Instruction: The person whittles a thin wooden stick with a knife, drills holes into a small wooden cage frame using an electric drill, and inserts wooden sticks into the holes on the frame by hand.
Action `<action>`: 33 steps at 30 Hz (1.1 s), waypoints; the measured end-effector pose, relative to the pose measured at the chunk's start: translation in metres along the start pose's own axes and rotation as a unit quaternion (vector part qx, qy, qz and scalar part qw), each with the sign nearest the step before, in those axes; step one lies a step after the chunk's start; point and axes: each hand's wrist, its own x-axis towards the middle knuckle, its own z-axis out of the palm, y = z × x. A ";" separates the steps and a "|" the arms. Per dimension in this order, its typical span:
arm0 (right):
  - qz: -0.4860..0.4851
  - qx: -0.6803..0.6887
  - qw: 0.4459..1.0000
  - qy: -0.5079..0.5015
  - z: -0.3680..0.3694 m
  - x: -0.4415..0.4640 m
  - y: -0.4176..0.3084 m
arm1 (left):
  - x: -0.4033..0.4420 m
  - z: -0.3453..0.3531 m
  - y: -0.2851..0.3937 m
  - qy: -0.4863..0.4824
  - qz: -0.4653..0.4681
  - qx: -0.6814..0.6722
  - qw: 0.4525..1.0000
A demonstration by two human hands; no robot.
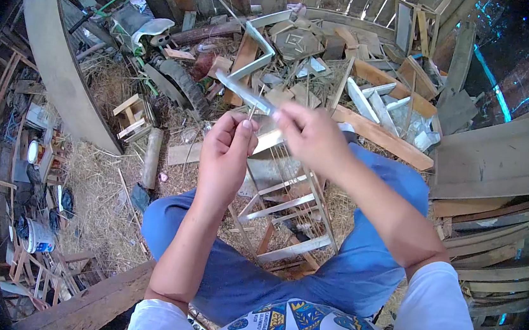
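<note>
My right hand [315, 138] is closed around the handle of a knife [246, 93]. The blade points to the upper left and is slightly smeared by motion. In my left hand [227, 145], a thin wooden stick [254, 105] is pinched upright between thumb and fingers. The blade crosses at the stick's upper part; whether it touches, I cannot tell. Below both hands, between my knees, stands a small slatted wooden frame [291, 250] with thin rods near its top.
Straw covers the ground [102, 194]. Beyond my hands lie scrap boards [382, 138] and a white-edged angled wood piece [262, 56]. A motorbike [154, 59] stands at the upper left behind a large leaning panel [64, 63]. A white bucket [40, 237] sits at left, stacked planks [498, 251] at right.
</note>
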 end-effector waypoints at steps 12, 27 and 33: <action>-0.017 0.033 0.999 -0.036 0.002 -0.002 0.002 | 0.000 -0.001 -0.001 0.012 -0.001 0.036 0.999; -0.007 -0.018 0.999 -0.044 -0.008 0.004 -0.001 | 0.002 0.003 -0.002 0.003 0.012 0.057 0.998; 0.026 -0.014 0.997 -0.077 -0.012 0.000 -0.005 | -0.002 0.003 0.001 0.020 -0.021 0.062 0.998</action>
